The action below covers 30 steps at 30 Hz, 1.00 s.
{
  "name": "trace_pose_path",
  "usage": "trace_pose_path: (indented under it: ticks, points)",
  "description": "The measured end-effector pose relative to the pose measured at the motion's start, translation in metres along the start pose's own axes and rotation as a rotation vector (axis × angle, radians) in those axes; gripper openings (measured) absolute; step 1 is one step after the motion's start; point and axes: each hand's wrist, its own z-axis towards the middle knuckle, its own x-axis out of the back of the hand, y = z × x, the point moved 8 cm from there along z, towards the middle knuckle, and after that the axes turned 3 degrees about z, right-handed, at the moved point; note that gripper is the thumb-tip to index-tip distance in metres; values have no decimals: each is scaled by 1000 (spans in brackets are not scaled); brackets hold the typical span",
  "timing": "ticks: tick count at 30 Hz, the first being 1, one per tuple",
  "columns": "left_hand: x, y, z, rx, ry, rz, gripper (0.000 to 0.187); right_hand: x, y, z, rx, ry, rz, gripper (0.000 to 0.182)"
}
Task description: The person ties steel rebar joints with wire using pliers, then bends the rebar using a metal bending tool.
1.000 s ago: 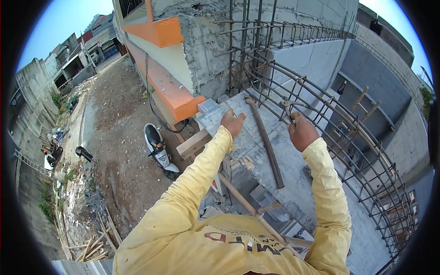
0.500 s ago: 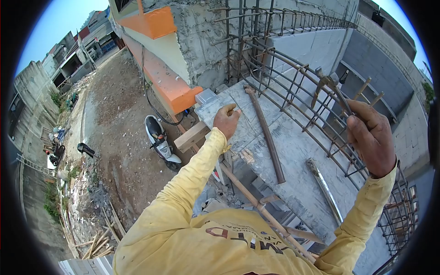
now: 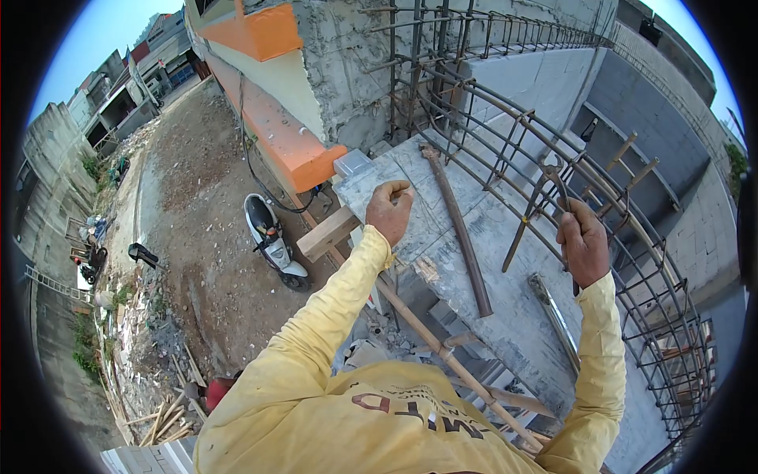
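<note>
My right hand (image 3: 586, 243) is closed around one handle of a pair of pincers (image 3: 550, 172), held beside the rebar cage (image 3: 513, 142). Their other handle, with a yellow band, swings out over the concrete slab (image 3: 442, 245), so the handles are spread. My left hand (image 3: 389, 213) hovers at the slab's left edge with its fingers curled together; whatever they pinch is hidden. Thin wire-like lines (image 3: 426, 201) run over the slab beside it. A rusty metal bar (image 3: 458, 233) lies between my hands, and a shiny metal tube (image 3: 554, 320) lies below my right hand.
A timber end (image 3: 328, 235) juts out under my left forearm, near an orange ledge (image 3: 308, 166). Bamboo poles (image 3: 426, 336) cross below the slab edge. Far below on the dirt stands a scooter (image 3: 272, 241). Block walls (image 3: 647, 150) rise at right.
My right hand has moved left and down with the pincers, which now show their handles spread. My left hand stays almost in place. A red shape has appeared at the lower left.
</note>
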Motion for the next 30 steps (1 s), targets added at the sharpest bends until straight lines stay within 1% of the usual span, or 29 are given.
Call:
trace_pose_path:
  ticks: [2, 3, 5, 6, 8, 9, 10, 11, 12, 15, 19, 22, 25, 27, 30]
  points:
    - [0, 4, -4, -20, -3, 19, 31, -16, 19, 7, -11, 20, 64, 27]
    - [-1, 8, -5, -27, -14, 35, 31, -26, 16, 7, -24, 1, 54, 30]
    - [-2, 13, -6, -49, -22, 56, 29, -48, 33, 17, 52, 1, -10, 32]
    - [-1, 16, -7, -61, -20, 63, 28, -55, 30, 21, 92, 2, -42, 34]
    - [1, 20, -8, -71, -18, 70, 27, -68, 26, 26, 38, -44, -86, 38]
    - [1, 22, -9, -69, -19, 69, 27, -75, 23, 30, 80, -45, -163, 40]
    - [1, 23, -10, -65, -19, 68, 26, -80, 19, 33, 58, -96, -208, 41]
    - [0, 23, -10, -68, -28, 66, 26, -84, 13, 34, 87, -85, -262, 42]
    - [-2, 23, -9, -71, -34, 64, 26, -86, 9, 36, 117, -76, -316, 42]
    - [-4, 20, -13, -68, -46, 69, 27, -78, 4, 35, 262, 43, -398, 38]
    - [-6, 25, -13, -58, -81, 79, 27, -56, -10, 21, 350, 105, -306, 30]
    - [-9, 29, -13, -117, -81, 113, 28, -63, -32, 1, 429, -35, -392, 31]
    - [-10, 28, -13, -101, -97, 126, 28, -81, -40, 5, 417, -100, -540, 30]
    - [-11, 28, -13, -119, -87, 148, 24, -96, -29, 18, 370, -153, -624, 30]
    - [-8, 28, -13, -138, -69, 140, 22, -119, 1, 29, 373, -146, -673, 31]
